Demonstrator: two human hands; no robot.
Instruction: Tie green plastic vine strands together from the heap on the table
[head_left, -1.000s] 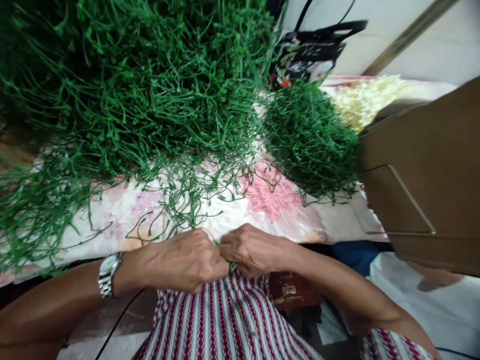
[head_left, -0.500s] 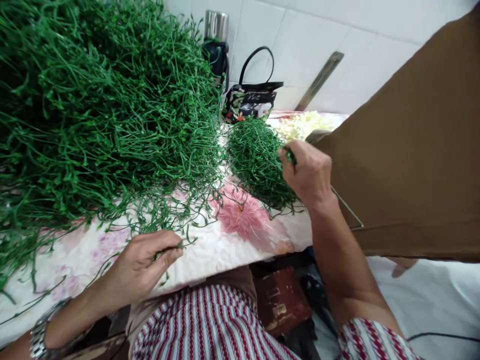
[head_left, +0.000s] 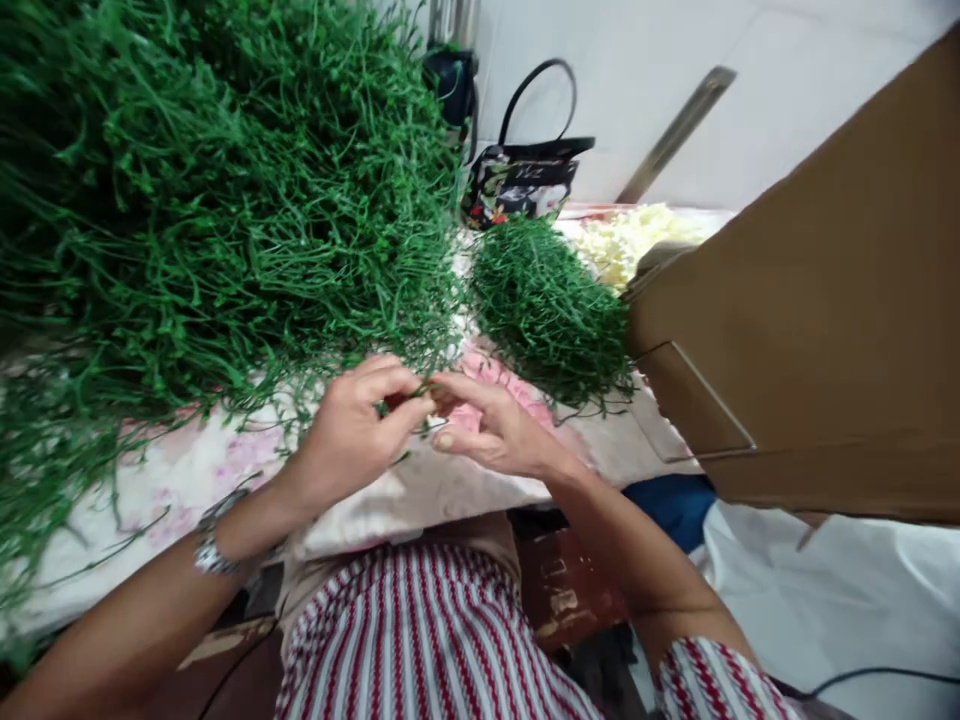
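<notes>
My left hand (head_left: 360,425) is closed in a pinch on a thin green stem (head_left: 426,388), whose tip shows at the fingertips. Just right of it is my right hand (head_left: 499,425), thumb apart from the fingers, its fingertips meeting those of the left hand. Whether the right fingers also touch the stem is hard to see. A huge heap of green stems (head_left: 247,210) with small branching tips fills the left of the table, behind my left hand. A smaller pile of green stems (head_left: 551,310) lies beyond my right hand.
The table has a floral cloth (head_left: 420,490). A big cardboard box (head_left: 817,300) stands at the right, with pale yellow pieces (head_left: 637,235) behind its edge. A small black handbag (head_left: 525,180) and a dark flask (head_left: 450,85) stand by the tiled wall.
My right hand has come left from the smaller pile to my left hand, and its fingers have opened. My left hand has risen and moved right, still pinching a stem. The view has shifted slightly.
</notes>
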